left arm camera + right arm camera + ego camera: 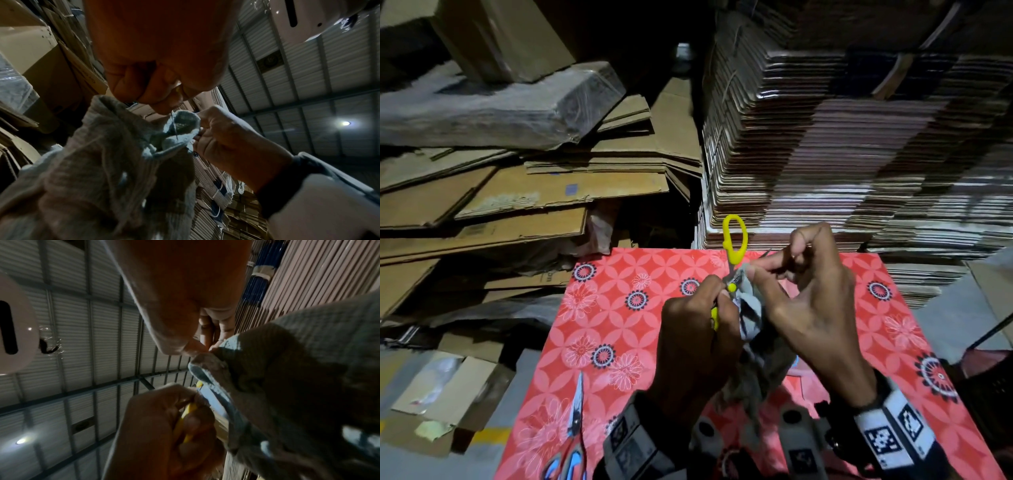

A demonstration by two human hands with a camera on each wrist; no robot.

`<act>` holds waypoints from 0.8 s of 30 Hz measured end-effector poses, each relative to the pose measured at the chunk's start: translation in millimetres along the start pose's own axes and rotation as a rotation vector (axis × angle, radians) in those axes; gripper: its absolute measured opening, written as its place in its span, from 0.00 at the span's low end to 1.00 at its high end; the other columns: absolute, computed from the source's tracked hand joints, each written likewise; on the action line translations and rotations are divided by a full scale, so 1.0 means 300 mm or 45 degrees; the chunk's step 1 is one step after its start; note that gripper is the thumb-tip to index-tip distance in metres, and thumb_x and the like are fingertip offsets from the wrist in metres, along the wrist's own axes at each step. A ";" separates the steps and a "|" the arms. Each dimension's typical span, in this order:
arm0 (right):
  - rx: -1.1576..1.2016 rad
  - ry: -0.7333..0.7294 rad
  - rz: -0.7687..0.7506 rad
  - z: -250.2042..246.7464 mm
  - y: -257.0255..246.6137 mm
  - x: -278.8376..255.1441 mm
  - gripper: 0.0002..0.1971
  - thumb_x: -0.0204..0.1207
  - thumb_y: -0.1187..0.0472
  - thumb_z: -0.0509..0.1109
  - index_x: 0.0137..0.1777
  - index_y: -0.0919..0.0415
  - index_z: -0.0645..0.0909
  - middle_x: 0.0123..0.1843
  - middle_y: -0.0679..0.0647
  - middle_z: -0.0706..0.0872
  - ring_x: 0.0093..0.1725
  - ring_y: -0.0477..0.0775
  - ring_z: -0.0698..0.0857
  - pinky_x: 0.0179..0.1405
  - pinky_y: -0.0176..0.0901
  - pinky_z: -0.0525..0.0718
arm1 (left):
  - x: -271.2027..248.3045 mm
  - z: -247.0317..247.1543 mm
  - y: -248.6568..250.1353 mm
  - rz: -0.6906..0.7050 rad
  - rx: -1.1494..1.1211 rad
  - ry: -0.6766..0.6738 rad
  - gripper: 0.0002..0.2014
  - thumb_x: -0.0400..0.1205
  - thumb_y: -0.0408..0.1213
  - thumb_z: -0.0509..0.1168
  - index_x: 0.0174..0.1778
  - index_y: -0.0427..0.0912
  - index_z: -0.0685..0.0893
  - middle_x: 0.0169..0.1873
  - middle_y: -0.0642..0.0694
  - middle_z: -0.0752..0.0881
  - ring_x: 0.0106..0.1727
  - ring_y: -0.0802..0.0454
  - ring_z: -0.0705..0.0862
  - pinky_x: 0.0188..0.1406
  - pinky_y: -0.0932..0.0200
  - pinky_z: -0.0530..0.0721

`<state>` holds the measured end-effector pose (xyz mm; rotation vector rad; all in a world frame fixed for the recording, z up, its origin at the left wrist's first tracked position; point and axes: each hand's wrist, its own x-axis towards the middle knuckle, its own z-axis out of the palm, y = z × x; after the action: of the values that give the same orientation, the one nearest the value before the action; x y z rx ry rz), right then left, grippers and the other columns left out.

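Above a red flower-patterned table (619, 308), my left hand (719, 291) grips yellow-handled scissors (734, 236) near their pivot, and one handle loop stands up past the fingers. My right hand (753, 270) pinches the top edge of a grey knitted cloth (750, 315) between thumb and forefinger, right beside the scissors. The cloth (102, 162) hangs down between both wrists. In the left wrist view my left hand (162, 104) is curled just above the cloth's fold. The right wrist view shows my right hand (197, 348) pinching the cloth (287, 378) and the scissors (189, 418) below.
A second pair of scissors with blue handles (575, 428) lies on the table's near left. Flattened cardboard sheets (517, 192) pile up at the left, tall tied bundles of flat boxes (859, 154) at the back right. A dark crate (989, 377) stands at the right edge.
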<state>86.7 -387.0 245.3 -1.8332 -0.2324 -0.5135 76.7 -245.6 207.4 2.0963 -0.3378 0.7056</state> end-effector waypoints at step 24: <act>-0.037 -0.121 0.059 -0.019 0.034 0.010 0.23 0.75 0.73 0.79 0.48 0.53 0.67 0.39 0.52 0.92 0.38 0.47 0.91 0.37 0.41 0.86 | -0.010 0.014 -0.023 -0.019 -0.012 -0.053 0.14 0.88 0.40 0.54 0.34 0.49 0.69 0.20 0.53 0.64 0.20 0.59 0.65 0.26 0.74 0.58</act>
<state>92.0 -395.8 239.4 -1.8891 -0.2470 -0.4001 79.2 -244.9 199.1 2.1052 -0.3475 0.6515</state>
